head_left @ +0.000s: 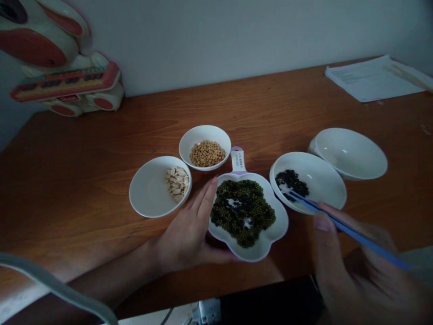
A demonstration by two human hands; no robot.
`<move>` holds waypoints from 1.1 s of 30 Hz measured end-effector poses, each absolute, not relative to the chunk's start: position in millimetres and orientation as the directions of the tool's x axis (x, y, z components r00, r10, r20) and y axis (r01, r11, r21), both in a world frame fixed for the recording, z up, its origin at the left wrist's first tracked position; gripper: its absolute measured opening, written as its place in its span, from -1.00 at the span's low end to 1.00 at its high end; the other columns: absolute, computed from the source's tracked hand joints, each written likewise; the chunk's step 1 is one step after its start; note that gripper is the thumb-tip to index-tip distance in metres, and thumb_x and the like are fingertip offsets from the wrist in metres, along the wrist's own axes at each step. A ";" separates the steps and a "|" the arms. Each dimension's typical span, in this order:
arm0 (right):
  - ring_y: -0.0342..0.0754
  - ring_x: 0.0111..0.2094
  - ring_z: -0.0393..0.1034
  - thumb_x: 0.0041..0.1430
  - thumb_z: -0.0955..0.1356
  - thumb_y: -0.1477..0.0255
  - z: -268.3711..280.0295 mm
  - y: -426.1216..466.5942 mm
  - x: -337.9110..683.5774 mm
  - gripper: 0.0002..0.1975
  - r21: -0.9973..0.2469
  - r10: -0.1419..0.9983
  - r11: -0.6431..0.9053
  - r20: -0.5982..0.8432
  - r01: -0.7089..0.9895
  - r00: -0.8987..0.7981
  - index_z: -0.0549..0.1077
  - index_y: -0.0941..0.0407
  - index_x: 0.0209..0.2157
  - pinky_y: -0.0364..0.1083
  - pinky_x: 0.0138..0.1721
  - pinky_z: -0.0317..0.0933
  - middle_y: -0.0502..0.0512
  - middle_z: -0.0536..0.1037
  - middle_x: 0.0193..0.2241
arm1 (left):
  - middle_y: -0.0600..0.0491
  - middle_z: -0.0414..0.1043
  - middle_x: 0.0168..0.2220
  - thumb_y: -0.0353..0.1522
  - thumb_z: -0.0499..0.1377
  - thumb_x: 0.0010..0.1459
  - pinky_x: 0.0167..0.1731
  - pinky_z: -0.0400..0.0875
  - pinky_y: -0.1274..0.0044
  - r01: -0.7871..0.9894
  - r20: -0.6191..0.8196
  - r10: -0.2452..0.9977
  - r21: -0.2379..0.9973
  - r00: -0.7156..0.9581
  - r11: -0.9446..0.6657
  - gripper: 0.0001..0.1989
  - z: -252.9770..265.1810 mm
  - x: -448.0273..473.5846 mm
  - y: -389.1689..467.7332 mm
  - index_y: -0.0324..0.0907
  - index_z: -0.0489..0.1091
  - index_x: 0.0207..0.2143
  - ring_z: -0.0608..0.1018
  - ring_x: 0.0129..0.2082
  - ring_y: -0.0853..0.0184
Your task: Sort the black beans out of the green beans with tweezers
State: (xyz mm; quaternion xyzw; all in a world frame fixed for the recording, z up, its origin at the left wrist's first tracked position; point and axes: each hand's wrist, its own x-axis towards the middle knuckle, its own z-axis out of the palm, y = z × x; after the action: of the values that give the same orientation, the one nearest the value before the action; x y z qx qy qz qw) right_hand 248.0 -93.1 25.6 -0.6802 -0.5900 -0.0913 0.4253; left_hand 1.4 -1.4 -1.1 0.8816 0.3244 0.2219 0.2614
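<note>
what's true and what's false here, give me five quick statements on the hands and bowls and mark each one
1. The left hand touches the scalloped dish. True.
2. The right hand holds a red spoon. False: it holds a thin blue tool.
3. The pale flakes lie in the scalloped dish. False: they lie in the leftmost bowl.
4. The yellow beans sit in a white bowl. True.
5. The thin blue tool points away from the black beans. False: its tips point towards them.
</note>
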 end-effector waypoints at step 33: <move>-0.11 -0.19 0.42 0.35 0.41 0.47 20.6 -78.4 218.1 -0.74 -0.441 0.852 0.254 0.523 0.861 0.016 0.53 0.05 0.05 -0.05 -0.04 0.22 -0.07 0.66 -0.23 | -0.49 -0.02 0.48 0.08 0.52 -0.09 0.36 0.31 -0.07 0.458 0.224 0.682 0.593 0.696 -0.662 0.53 -2.4 -1.4 -1.5 -0.24 -0.49 0.52 0.18 0.47 -0.31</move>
State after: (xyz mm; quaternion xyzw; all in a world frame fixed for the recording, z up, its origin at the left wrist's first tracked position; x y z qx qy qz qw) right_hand 218.1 -78.4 20.6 -0.6106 -0.7014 -0.0059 0.3676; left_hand -1.4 -1.5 -2.4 0.8848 0.3219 0.2195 0.2555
